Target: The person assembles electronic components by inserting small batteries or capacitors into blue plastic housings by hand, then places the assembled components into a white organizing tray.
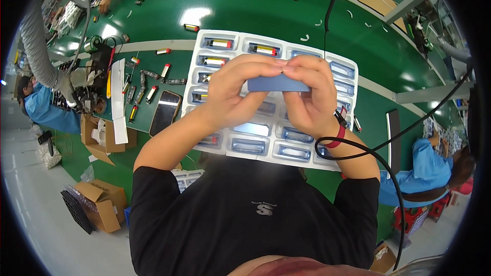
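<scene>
Above the white moulded tray, a blue rectangular casing is held between my two hands. My left hand grips its left end, fingers along the top edge and thumb below. My right hand closes on the right end in the same way, and the fingertips of both hands meet over the middle. Blue see-through shells sit in the tray's pockets. Several pockets on the left and top also contain yellow, white and red battery-like parts. My hands and the casing hide the tray's centre.
A black cable loops by my right wrist, which wears a red band. Left of the tray lie a phone, loose battery-like parts and a white strip. Cardboard boxes stand lower left. Blue-sleeved people work nearby.
</scene>
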The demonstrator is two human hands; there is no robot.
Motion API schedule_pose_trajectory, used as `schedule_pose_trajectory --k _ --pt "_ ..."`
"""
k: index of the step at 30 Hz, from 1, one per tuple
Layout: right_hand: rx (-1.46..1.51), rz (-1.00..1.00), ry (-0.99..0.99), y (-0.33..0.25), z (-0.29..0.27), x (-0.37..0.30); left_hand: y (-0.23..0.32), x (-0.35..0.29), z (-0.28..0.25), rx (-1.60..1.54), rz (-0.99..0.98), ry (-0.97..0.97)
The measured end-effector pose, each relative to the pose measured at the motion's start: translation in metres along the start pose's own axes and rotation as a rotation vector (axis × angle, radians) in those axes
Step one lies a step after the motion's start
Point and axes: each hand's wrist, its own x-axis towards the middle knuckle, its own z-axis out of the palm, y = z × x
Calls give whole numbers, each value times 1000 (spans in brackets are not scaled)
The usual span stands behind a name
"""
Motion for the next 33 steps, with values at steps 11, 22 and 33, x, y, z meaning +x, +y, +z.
schedule_pose_trajectory --k 11,22,33 --pt "96 155 -13 -1 5 -3 -2 -9 -2 -114 -87 14" --pt "495 255 261 -2 52 21 -11 2 4 -77 11 199" --pt "63 129 -117 -8 11 35 9 -4 -34 -87 -388 72"
